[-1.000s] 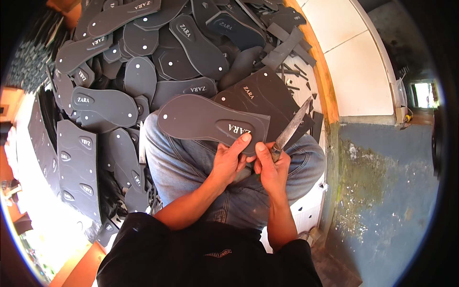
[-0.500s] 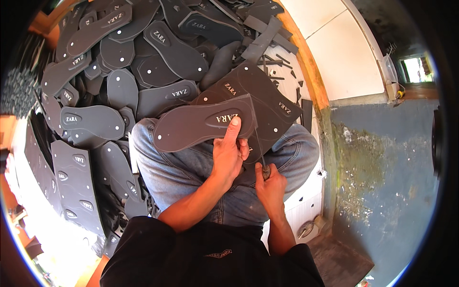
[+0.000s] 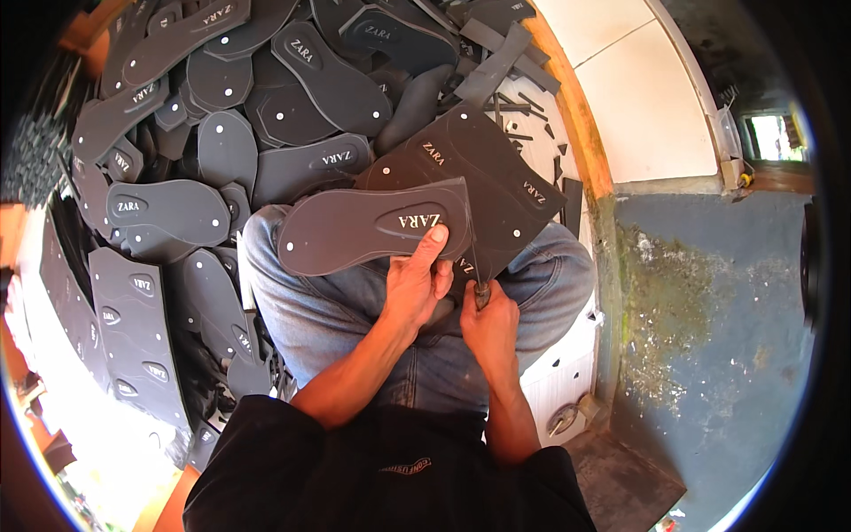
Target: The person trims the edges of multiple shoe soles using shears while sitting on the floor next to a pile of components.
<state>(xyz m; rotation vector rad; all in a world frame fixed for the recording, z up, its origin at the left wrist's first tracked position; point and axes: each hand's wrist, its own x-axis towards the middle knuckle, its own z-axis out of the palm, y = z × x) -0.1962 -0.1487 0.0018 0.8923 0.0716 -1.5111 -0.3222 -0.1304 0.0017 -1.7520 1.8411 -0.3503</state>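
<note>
My left hand (image 3: 413,285) grips a black sandal sole (image 3: 332,238) with its thumb on top, near the raised pad. The sole lies level above my lap, its wide rounded end to the left and a straight-cut edge at the right end. In my right hand (image 3: 492,330) is a knife (image 3: 482,293), fist closed around its handle, the thin blade pointing away from me along the sole's right edge. Beneath the sole, a black stamped sheet (image 3: 479,164) with sole outlines rests across my knees.
A big heap of black soles (image 3: 328,84) covers the floor ahead and left. Several uncut sheets (image 3: 137,332) stand at the left. Thin offcuts (image 3: 523,106) lie beyond my right knee, near a wooden edge (image 3: 581,133). A grey, mossy surface (image 3: 674,301) is at right.
My right hand has moved a little away from me and to the left, bringing the knife handle closer to the sole. My left hand keeps its hold, with the sole tilted slightly differently.
</note>
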